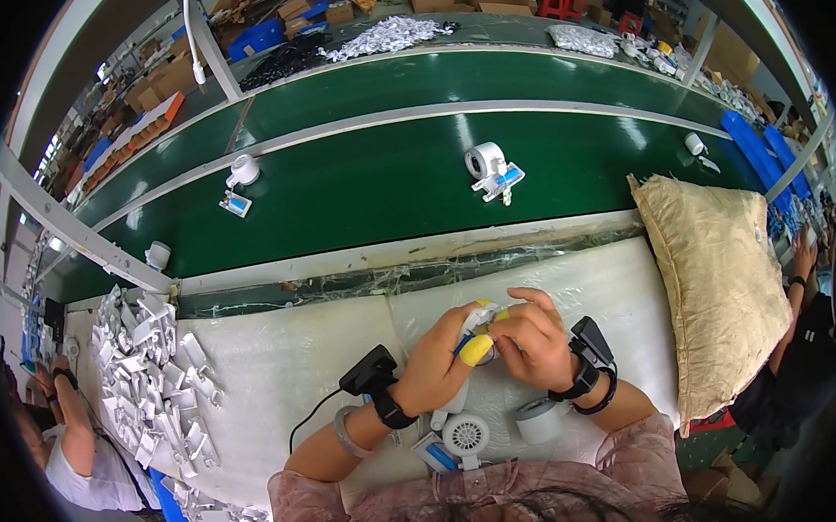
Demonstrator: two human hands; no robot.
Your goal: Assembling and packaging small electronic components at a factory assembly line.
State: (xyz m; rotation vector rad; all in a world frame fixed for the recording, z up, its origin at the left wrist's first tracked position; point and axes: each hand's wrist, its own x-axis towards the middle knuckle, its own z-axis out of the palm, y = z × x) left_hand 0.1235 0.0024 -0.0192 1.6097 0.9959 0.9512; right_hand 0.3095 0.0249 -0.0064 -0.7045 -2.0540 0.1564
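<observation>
My left hand (437, 363) is closed round a small white plastic part (480, 316), mostly hidden by the fingers, with a bit of blue showing beside it. Yellow finger covers sit on some fingertips. My right hand (536, 345) pinches at the same part from the other side, one finger raised. Below the hands, close to my body, lie a white round-grilled fan housing (466, 436), a white piece with a blue block (438, 454) and a white cup-shaped housing (539, 420).
A heap of white plastic pieces (156, 380) covers the left of the pale padded table (311, 350). A stuffed tan sack (715, 283) stands at the right. Beyond runs a green conveyor belt (346, 193) carrying white assemblies (486, 161). Co-workers (88, 452) sit at both sides.
</observation>
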